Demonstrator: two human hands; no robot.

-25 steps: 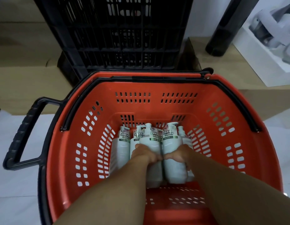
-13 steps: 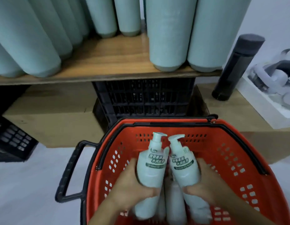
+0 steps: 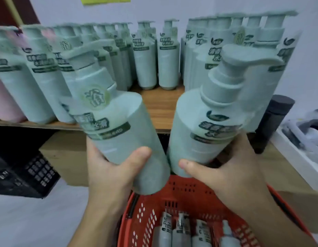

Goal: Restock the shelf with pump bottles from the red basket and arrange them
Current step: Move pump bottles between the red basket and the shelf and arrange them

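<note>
The left hand [image 3: 110, 172] grips a pale green pump bottle [image 3: 117, 125] around its lower body, thumb curled across the front, the bottle leaning to the left with its pump head up. The right hand [image 3: 231, 168] grips a second pump bottle [image 3: 206, 125] the same way, thumb wrapped over its base, the bottle tilted slightly right with the spout pointing right. The two bottles nearly touch near their bases, between the hands.

Beyond both hands runs a wooden shelf [image 3: 160, 104] crowded with rows of matching green bottles [image 3: 168, 56], with a bare gap of wood straight ahead of the held pair. Far left of the left hand stands a pink bottle [image 3: 5, 104].

Below the wrists sits the red basket [image 3: 147, 220], with more bottles [image 3: 181, 232] lying inside. To the right of the right hand stands a dark cylinder [image 3: 274, 122]; to the left of the left hand, low down, a black crate [image 3: 24, 173].
</note>
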